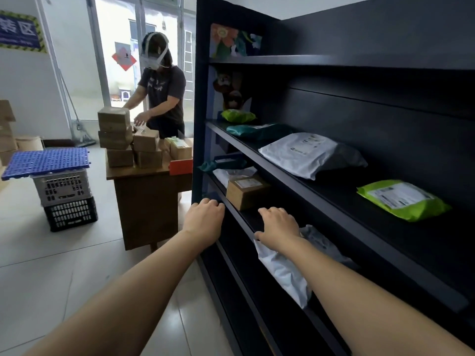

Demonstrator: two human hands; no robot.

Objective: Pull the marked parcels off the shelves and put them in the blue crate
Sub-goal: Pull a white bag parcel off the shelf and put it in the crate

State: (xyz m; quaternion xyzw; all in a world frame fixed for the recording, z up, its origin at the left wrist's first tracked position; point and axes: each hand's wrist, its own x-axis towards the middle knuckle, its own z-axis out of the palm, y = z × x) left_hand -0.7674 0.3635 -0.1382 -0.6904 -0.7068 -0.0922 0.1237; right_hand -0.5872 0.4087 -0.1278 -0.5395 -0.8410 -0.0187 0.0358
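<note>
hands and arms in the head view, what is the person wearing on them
Nothing that shows. The left hand and right hand have no gloves and no visible rings. The forearms carry no sleeves, watch or bands up to the frame edge.

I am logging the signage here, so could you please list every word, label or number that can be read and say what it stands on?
"装区" on the blue wall sign, cut off at the left edge; smaller line beneath blurred.
Label on the green mailer: too small to read.
Label on the brown box: blurred.
Print on the white mailer: blurred.
Mark on the red diamond paper: unreadable.
</note>
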